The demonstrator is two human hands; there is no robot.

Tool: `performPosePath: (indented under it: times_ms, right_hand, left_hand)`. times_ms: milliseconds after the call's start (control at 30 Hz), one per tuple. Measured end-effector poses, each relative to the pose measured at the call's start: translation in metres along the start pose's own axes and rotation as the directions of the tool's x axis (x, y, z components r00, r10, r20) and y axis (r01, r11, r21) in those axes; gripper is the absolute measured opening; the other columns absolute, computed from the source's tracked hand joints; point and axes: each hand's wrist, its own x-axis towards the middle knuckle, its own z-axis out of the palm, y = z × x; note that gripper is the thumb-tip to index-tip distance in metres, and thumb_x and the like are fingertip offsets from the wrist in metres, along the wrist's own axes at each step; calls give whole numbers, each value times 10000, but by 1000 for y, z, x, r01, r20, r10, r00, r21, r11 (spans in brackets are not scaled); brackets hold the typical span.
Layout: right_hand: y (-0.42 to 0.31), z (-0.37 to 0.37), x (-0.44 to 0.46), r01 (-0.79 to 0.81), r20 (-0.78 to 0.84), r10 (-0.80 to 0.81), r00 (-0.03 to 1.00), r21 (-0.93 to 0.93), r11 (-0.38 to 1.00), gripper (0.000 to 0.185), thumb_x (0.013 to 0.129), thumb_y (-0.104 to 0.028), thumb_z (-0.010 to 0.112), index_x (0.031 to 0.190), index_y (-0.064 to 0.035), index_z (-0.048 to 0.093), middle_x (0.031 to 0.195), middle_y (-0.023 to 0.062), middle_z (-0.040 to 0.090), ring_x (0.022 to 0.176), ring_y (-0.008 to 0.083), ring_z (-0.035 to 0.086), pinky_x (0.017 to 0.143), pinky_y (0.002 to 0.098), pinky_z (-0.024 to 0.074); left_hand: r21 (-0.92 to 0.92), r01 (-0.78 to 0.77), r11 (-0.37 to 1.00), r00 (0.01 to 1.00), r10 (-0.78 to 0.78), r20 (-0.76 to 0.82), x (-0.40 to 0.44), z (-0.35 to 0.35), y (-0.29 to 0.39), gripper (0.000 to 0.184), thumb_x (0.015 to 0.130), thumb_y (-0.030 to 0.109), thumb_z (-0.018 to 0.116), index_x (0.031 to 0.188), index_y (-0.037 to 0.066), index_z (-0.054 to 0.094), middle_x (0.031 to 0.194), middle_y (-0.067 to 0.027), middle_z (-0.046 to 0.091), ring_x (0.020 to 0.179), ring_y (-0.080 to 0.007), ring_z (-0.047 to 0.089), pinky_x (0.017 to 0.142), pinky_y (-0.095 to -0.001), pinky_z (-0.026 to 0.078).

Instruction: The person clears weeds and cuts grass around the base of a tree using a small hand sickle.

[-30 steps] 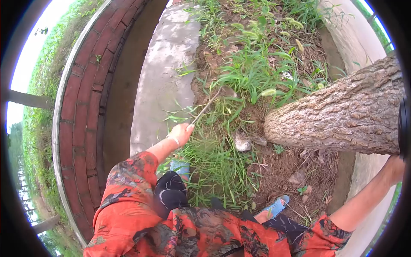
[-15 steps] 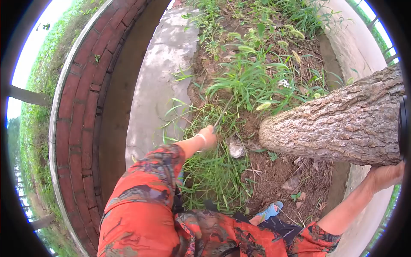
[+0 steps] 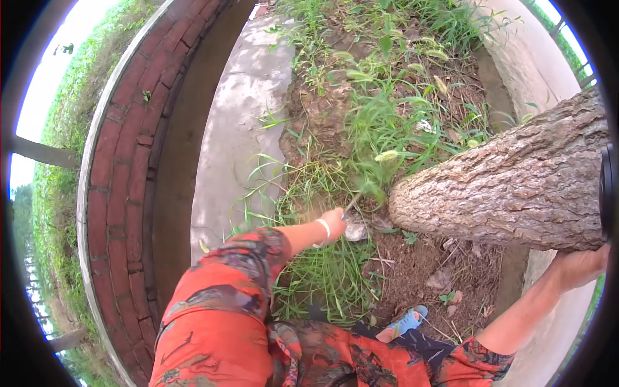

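My left hand (image 3: 334,222), with a white band at the wrist, is closed round a hand tool with a thin metal shaft (image 3: 351,204). The far end of the tool is lost among blurred green weeds (image 3: 371,184) beside the tree base, so its kind is unclear. A pale stone (image 3: 355,230) lies just past the hand. My right hand (image 3: 580,266) is against the side of a rough-barked tree trunk (image 3: 503,180) at the far right. Its fingers are mostly hidden at the view's edge.
Loose grass (image 3: 325,280) lies over the soil near my blue shoe (image 3: 407,320). A concrete edging (image 3: 242,129) runs along the left, with a red brick wall (image 3: 122,187) beyond it. Seeding weeds (image 3: 412,116) grow ahead. A pale wall (image 3: 532,58) borders the right.
My left hand has moved right and slightly down with the tool, towards the tree base. Weeds there have shifted right and blurred, baring soil on their left. My right hand stays at the trunk.
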Motion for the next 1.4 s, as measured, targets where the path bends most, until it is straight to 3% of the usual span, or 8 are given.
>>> performPosePath:
  times_ms: [167,300,633,800,933,1133,1267,1400]
  right_hand:
    - [3,-2,1,21,-6,-21,1000,-7,1000,604,806,-472,497,1148,26,474,1203,121,461,1090,248,468,929,396,380]
    - [6,-6,1,30,-17,-30,999,-16,999,603,807,-469,496,1150,26,472,1205,121,459,1092,247,467,930,395,380]
    - [12,-11,3,48,-30,-49,998,-34,998,601,811,-464,496,1157,27,467,1209,123,455,1095,245,464,935,392,380]
    - [14,-13,6,51,-39,-52,998,-31,998,601,812,-461,496,1160,27,464,1211,124,453,1097,244,463,937,391,380]
    - [16,-12,5,53,-44,-54,998,-38,998,600,813,-459,496,1163,27,462,1213,125,451,1098,243,462,939,390,380]
    - [15,-14,4,53,-49,-54,997,-35,998,599,815,-456,496,1167,28,459,1216,126,448,1100,242,460,942,388,380]
    - [15,-13,3,58,-51,-60,997,-42,997,599,817,-454,495,1170,28,457,1218,126,446,1102,241,459,944,387,380]
    - [16,-13,4,58,-58,-61,996,-45,997,598,818,-452,495,1172,28,455,1220,127,444,1103,240,458,946,386,380]
  left_hand:
    - [-10,10,1000,1000,-10,-1,-58,-62,0,179,785,215,533,880,63,519,804,-197,594,754,-363,583,675,-416,471]
    - [9,-166,986,925,159,-345,-18,-116,-14,174,792,219,528,821,53,485,706,-183,571,660,-362,569,609,-428,450]
    - [-128,-441,888,402,68,-913,83,-163,37,128,846,174,506,851,48,483,620,-72,526,486,-164,514,455,-314,415]
    - [-118,-229,966,548,28,-836,76,-145,27,167,836,180,501,917,40,460,710,-156,565,665,-310,582,604,-389,479]
    - [88,220,972,943,-189,-272,59,-24,-10,250,798,198,517,979,32,471,908,-237,596,884,-389,577,765,-425,460]
    - [4,143,990,976,-140,-170,42,-92,9,239,776,197,530,946,29,531,891,-244,593,867,-382,574,770,-433,449]
    - [-91,-61,994,833,0,-553,56,-122,21,222,780,206,511,908,26,501,853,-235,598,843,-399,574,741,-450,452]
    - [-290,-54,956,739,-157,-655,73,-99,27,187,782,186,517,873,26,483,808,-216,600,825,-389,583,707,-447,453]
